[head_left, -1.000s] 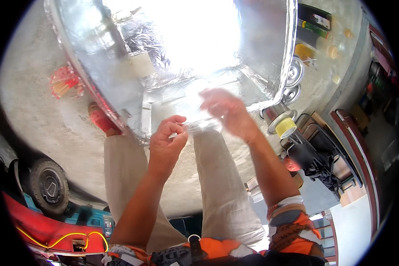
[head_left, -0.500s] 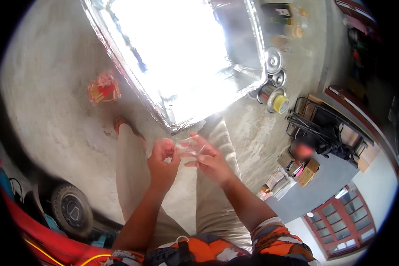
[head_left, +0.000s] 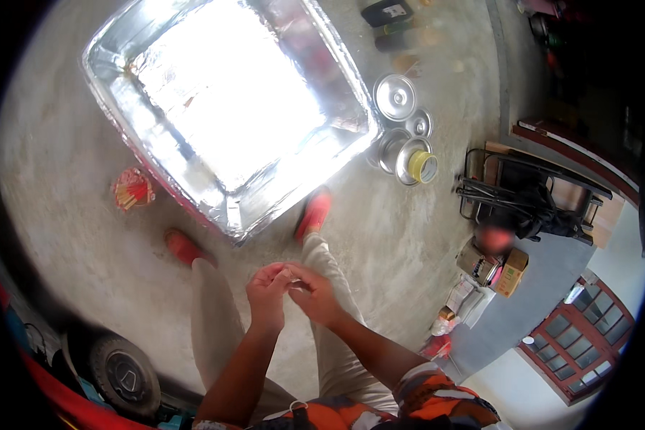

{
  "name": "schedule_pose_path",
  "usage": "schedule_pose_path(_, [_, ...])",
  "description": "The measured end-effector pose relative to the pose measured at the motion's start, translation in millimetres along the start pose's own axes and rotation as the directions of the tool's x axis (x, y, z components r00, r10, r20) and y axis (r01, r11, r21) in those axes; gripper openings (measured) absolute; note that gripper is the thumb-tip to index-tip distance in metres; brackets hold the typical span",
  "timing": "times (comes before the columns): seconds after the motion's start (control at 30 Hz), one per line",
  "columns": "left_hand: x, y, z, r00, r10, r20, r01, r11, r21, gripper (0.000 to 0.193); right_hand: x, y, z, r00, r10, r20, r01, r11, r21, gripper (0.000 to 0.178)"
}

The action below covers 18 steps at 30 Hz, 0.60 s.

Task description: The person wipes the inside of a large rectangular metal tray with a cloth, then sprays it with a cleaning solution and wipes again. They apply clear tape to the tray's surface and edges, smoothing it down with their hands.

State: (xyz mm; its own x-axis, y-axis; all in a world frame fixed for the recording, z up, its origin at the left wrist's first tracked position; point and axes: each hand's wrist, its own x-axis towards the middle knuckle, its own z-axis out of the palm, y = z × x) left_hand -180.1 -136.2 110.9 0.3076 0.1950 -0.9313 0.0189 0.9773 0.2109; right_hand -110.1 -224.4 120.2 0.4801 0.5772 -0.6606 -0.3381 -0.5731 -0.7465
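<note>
My left hand (head_left: pixel 267 292) and my right hand (head_left: pixel 313 290) meet in front of my legs, fingertips touching. Both are closed in a pinch around a small clear plastic piece (head_left: pixel 294 282), mostly hidden by the fingers. Beyond them on the concrete floor stands a large box lined with shiny foil (head_left: pixel 240 211), its inside bright with glare. Left of that box lies a red-and-clear packet of thin sticks (head_left: pixel 132 189).
Right of the box are metal lids (head_left: pixel 394 97), a metal pot (head_left: pixel 392 152) and a yellow tape roll (head_left: pixel 423 167). Bottles (head_left: pixel 398 36) stand farther off. Folded black chairs (head_left: pixel 523 190) and cartons (head_left: pixel 511 272) are at right. A red vehicle's wheel (head_left: pixel 125 376) is at lower left.
My hands have come together and the right fingers have closed, so the clear plastic now shows far less. The view has shifted, bringing more of the foil-lined box and both red shoes into sight.
</note>
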Motion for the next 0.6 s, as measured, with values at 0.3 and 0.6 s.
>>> schedule_pose_path(0.3, [16.3,-77.4,96.8,0.713,0.349,0.608,-0.699,0.288,0.654,0.023,-8.4,7.3,-99.0,0.823,0.562,-0.081,-0.200,0.421,0.885,0.040])
schedule_pose_path(0.6, [23.4,-112.7,145.0,0.600,0.024,0.799,-0.786,0.203,0.584,0.024,3.9,63.8,-241.8,0.561,0.556,-0.612,-0.287,0.825,0.487,0.023])
